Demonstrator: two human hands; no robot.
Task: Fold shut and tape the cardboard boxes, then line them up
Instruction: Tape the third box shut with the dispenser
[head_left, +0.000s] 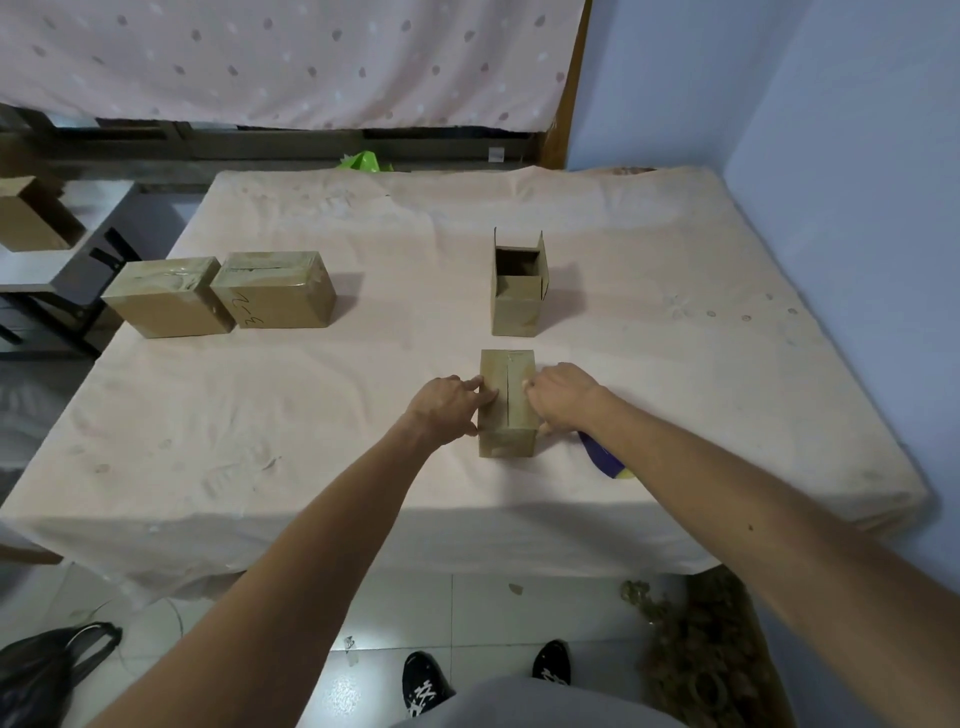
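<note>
A small cardboard box (508, 402) stands near the table's front edge with its top flaps folded down, a seam running along the middle. My left hand (451, 404) presses on its left flap and side. My right hand (562, 396) grips its right side, fingers on the right flap. Behind it stands another box (517, 299) with its top flaps upright and open. Two taped boxes (169, 297) (275, 290) sit side by side at the table's left. A blue and yellow tape dispenser (605, 460) lies partly hidden under my right forearm.
The table (363, 415) is covered with a pale pink cloth. A further cardboard box (31, 215) rests on a side table at far left. A blue wall runs along the right. A black bag (47, 670) lies on the floor.
</note>
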